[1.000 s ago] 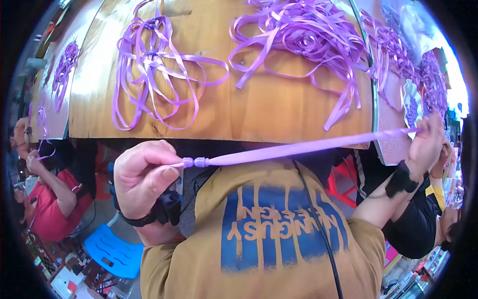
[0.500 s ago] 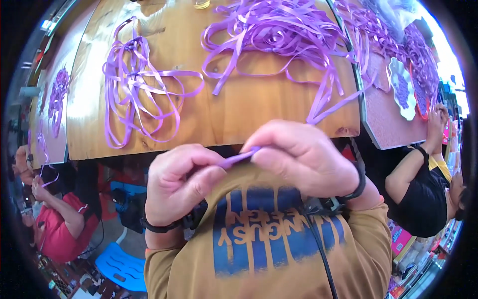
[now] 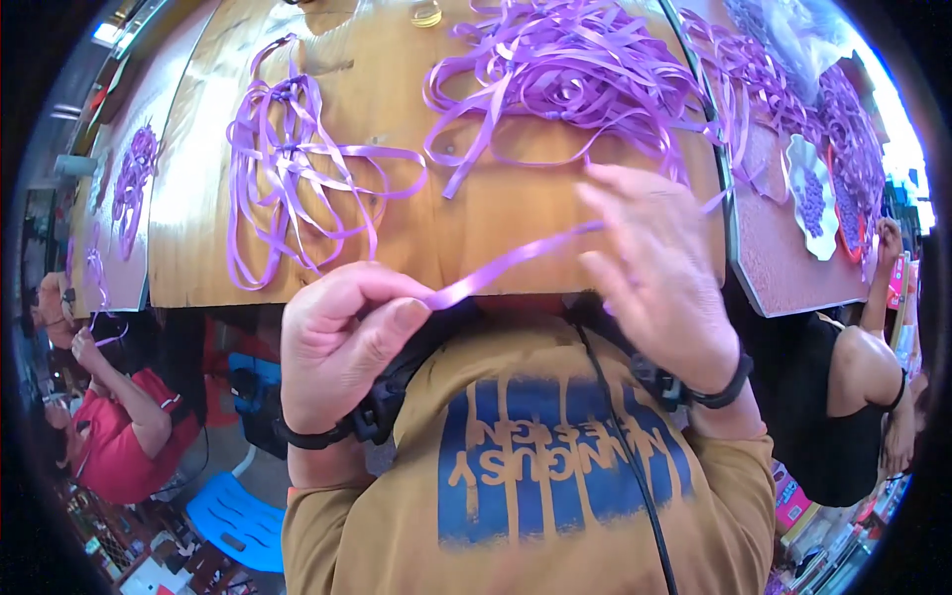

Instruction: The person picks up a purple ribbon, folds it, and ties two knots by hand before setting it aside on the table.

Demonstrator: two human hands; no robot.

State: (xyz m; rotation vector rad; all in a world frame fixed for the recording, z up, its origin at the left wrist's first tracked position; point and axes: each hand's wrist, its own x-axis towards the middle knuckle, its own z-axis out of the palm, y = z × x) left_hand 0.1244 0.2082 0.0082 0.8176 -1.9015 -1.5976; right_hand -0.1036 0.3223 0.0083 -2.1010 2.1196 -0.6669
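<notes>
In front of my shirt, my left hand (image 3: 347,347) pinches a purple ribbon (image 3: 516,260) between thumb and forefinger. From that pinch the ribbon rises to the right and passes behind my right hand (image 3: 659,273). My right hand is open and slightly blurred, thumb and fingers apart, over the table's front edge. A big tangled heap of the same ribbon (image 3: 575,74) lies just beyond it. At the left of the wooden table (image 3: 436,228) rests a looser bundle of knotted ribbon loops (image 3: 288,149).
A small yellowish round object (image 3: 425,13) sits at the table's far edge. On the right-hand table are more ribbon (image 3: 853,129) and a white scalloped dish (image 3: 813,198) of purple pieces. Co-workers sit at left (image 3: 139,426) and right (image 3: 853,416). A blue stool (image 3: 238,521) stands lower left.
My hands have moved apart; the right one has opened and gone up and to the right. A longer stretch of ribbon now shows between them. The left still pinches it.
</notes>
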